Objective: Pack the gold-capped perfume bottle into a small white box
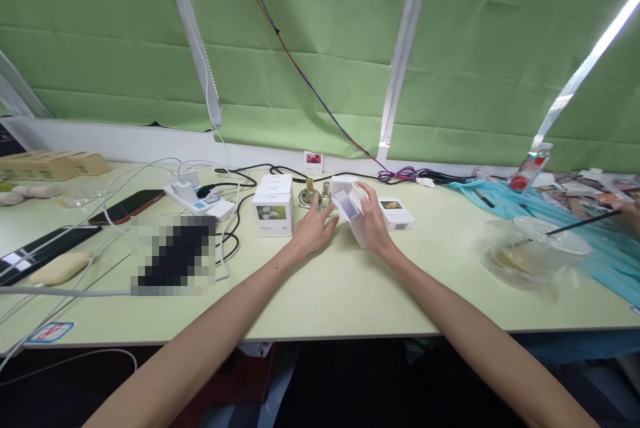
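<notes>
My right hand (376,223) is wrapped round a small white carton (358,231), tilted with its open end facing left and a flap standing up. With fingers stretched forward, my left hand (314,228) lies low over the table by two small glass bottles. The round bottle (309,196) has a gold cap, and the slim bottle (327,193) stands just right of it. I cannot tell whether the fingertips touch them. White boxes with a flower picture (273,211) stand left of my left hand. Another white box with a yellow flower (397,213) lies right of my right hand.
A power strip (193,200) with tangled cables and dark phones (127,207) lie to the left. On the right are a plastic bag with a lidded bowl (520,265), a blue cloth (605,235) and a bottle (531,167). Another person's hand (631,215) shows at the right edge.
</notes>
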`<state>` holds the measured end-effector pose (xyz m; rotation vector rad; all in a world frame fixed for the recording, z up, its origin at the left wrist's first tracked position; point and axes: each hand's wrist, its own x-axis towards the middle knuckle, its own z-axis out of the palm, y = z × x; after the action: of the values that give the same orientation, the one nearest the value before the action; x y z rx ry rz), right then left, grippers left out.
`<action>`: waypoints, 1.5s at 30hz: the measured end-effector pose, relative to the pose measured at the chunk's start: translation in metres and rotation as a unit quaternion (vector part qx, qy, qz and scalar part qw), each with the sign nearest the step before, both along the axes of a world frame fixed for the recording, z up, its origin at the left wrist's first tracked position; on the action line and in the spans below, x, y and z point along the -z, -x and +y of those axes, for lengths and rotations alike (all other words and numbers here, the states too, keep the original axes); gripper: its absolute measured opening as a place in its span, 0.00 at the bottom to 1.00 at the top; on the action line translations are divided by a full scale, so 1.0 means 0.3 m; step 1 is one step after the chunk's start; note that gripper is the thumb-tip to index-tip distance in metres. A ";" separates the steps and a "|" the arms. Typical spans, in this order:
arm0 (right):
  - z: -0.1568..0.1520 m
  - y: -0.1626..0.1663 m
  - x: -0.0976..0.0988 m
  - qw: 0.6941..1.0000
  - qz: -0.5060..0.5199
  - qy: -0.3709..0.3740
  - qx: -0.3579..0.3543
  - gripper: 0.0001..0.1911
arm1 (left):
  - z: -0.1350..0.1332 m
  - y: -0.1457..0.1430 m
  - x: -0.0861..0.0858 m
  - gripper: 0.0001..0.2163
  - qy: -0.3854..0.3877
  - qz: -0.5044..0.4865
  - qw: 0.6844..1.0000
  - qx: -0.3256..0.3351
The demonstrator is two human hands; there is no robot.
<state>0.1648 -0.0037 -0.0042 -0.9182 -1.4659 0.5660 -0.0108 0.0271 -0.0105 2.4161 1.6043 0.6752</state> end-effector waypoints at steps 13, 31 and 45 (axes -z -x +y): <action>-0.019 0.007 -0.010 1.000 -0.005 0.006 -0.027 0.33 | -0.013 -0.008 -0.002 0.24 -0.019 0.051 0.998 0.011; -0.022 0.006 -0.010 1.000 -0.020 -0.001 0.003 0.32 | -0.049 -0.008 -0.024 0.13 -0.065 -0.003 0.998 -0.009; -0.030 0.003 -0.024 0.998 -0.024 0.018 0.047 0.32 | -0.024 0.005 -0.001 0.10 -0.109 -0.094 0.990 -0.009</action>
<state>0.1640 -0.0126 0.0029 -1.0306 -1.4521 0.5060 -0.0124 0.0200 -0.0102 2.3966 1.5504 1.0996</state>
